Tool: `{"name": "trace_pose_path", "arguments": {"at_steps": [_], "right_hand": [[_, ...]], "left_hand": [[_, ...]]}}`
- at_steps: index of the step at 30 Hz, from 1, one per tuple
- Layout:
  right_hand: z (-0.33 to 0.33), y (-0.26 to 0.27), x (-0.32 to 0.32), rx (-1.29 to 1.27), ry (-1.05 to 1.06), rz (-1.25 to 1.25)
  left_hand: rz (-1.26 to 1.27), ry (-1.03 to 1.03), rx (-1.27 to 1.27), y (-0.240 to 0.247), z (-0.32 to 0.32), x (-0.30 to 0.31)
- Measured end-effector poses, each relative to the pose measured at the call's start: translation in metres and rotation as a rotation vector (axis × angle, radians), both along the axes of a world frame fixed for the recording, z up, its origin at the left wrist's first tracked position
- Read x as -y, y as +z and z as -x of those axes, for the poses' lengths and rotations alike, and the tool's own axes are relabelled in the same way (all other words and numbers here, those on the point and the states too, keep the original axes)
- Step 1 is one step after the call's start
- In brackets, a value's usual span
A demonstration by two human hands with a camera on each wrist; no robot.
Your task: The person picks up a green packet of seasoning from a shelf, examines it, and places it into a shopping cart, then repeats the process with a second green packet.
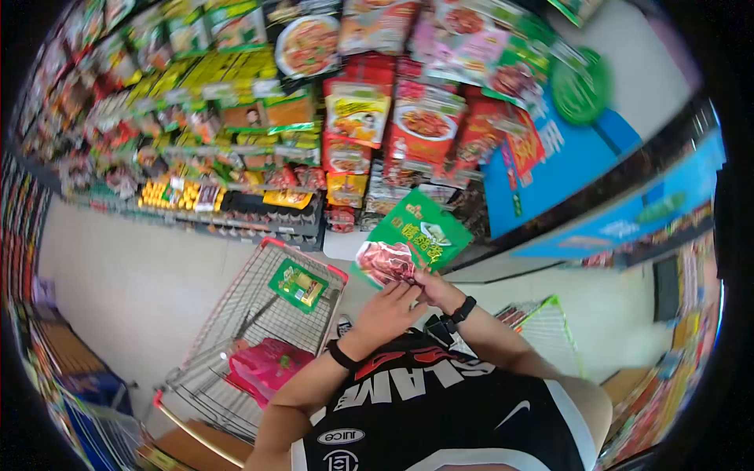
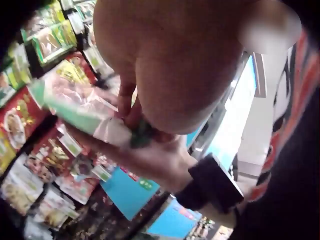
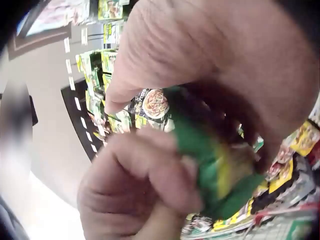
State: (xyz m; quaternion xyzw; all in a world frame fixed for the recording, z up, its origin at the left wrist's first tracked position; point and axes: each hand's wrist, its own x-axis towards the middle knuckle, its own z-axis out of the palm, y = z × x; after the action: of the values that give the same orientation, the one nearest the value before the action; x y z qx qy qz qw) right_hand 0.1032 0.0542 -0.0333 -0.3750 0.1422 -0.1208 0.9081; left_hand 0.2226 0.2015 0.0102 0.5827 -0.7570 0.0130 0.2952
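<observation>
A green food packet (image 1: 424, 228) with a meat picture and yellow lettering is held up in front of the black shirt. Both hands meet at its near edge. My left hand (image 1: 388, 312), with a black band on its wrist, pinches that edge; its curled fingers show in the right wrist view beside the green packet (image 3: 212, 155). My right hand (image 1: 440, 291), wearing a black watch (image 2: 212, 185), grips the packet right alongside. In the left wrist view the packet (image 2: 80, 107) is blurred, and the fingers partly hide its edge.
A shopping cart (image 1: 212, 345) stands at the left, holding another green packet (image 1: 298, 285) and a pink bag (image 1: 267, 369). Hanging racks of food packets (image 1: 357, 110) fill the front. A blue panel (image 1: 558, 173) and a green-edged basket (image 1: 550, 334) are at the right.
</observation>
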Motion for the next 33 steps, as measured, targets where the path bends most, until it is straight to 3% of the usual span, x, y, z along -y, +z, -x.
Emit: {"name": "trace_pose_path", "arguments": {"at_steps": [3,7,9,12,14,16,18,19,21,23,29,33], "right_hand": [[0.02,0.022,0.005,-0.153,-0.097,-0.034],[0.045,0.024,0.016,-0.02,-0.244,0.029],[0.066,0.022,0.03,-0.223,-0.247,0.476],[0.09,0.014,0.038,-0.051,-0.158,0.972],[0.111,0.051,0.035,-0.009,0.026,1.22],[0.125,0.051,0.04,-0.054,0.126,1.206],[0.14,0.039,0.052,-0.132,0.177,1.253],[0.148,0.041,0.052,-0.113,0.079,1.192],[0.163,0.047,0.052,-0.072,-0.114,1.071],[0.176,0.043,0.054,-0.053,-0.169,0.976],[0.204,0.032,0.061,-0.144,-0.307,0.632],[0.206,0.039,0.067,0.007,-0.6,0.415]], "left_hand": [[0.048,-0.006,-0.04,0.008,0.033,0.018],[0.098,-0.011,-0.265,0.018,0.043,0.018],[0.183,0.173,-0.255,0.021,0.032,0.011],[0.19,0.439,-0.479,0.038,0.023,0.027],[-0.166,0.152,-0.922,0.025,0.006,0.035],[-0.509,-0.029,-1.296,0.014,0.008,0.038],[-0.486,-0.021,-1.107,0.004,0.029,0.052],[-0.47,-0.021,-1.013,0.005,0.044,0.062],[-0.36,0.015,-1.127,0.014,0.069,0.083],[-0.282,0.071,-1.233,0.02,0.085,0.102],[-0.39,-0.038,-1.2,0.03,0.105,0.135],[-0.613,-0.135,-1.016,0.029,0.098,0.139]]}}
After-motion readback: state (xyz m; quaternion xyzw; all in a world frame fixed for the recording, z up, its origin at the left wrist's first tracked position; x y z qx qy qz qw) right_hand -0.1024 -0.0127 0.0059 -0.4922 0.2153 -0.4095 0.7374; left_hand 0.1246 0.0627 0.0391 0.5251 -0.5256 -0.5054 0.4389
